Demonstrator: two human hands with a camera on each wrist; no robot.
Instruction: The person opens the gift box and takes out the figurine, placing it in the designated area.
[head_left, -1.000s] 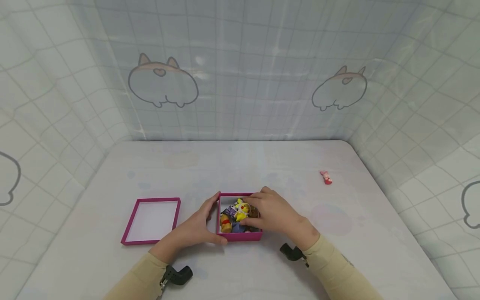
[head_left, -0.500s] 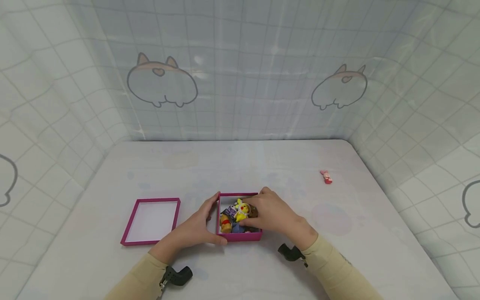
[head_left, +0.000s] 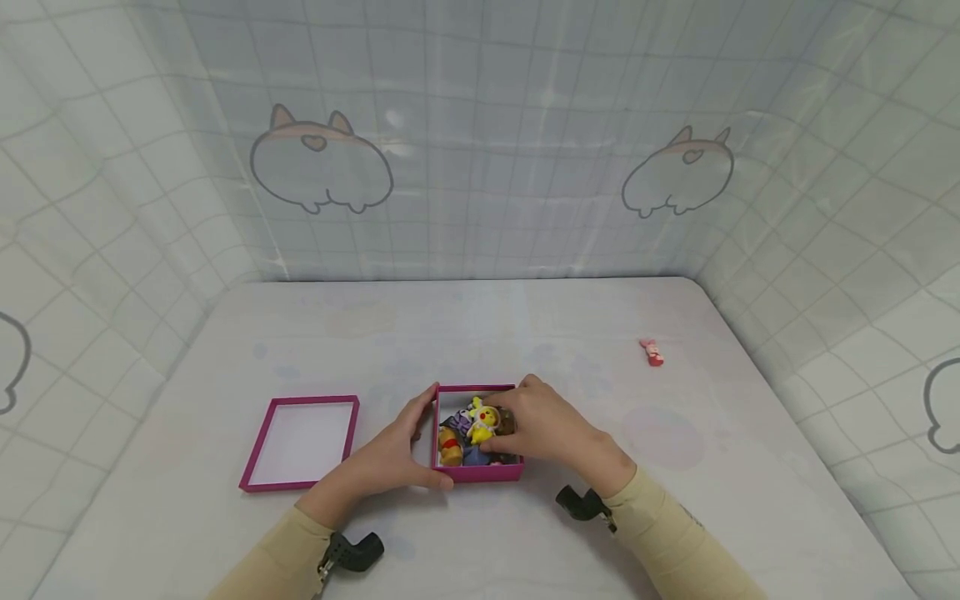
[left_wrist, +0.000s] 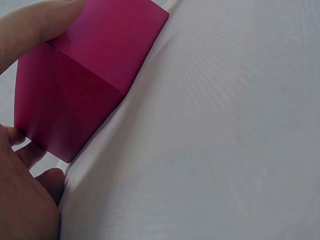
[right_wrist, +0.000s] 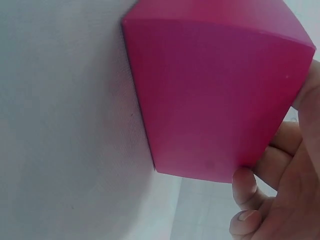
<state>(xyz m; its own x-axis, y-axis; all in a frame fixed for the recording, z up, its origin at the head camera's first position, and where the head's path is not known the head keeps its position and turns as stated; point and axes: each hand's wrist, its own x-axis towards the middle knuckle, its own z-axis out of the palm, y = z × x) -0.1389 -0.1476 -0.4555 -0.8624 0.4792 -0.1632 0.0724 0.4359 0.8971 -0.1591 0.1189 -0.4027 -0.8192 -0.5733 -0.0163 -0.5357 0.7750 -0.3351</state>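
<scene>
A magenta box stands on the table, packed with small toy figurines. My left hand grips its left side, thumb on the front wall and fingers toward the back corner. My right hand reaches over the right wall, thumb and forefinger at either end of a yellow figurine. In the right wrist view, two of that hand's fingers curl at the outside of the box's back corner. Beside the yellow figurine lie an orange bear figurine, a purple one and a brown one, partly hidden by my hand.
Left of the box lies a magenta-rimmed lid, white inside turned up. A small pink and red figurine is farther back on the right. Grid-patterned curtains enclose the white table at the back and both sides.
My right hand and wrist have drawn slightly leftward over the box. The left hand keeps its hold, and the figurines show almost no movement. The whole view has shifted very slightly.
</scene>
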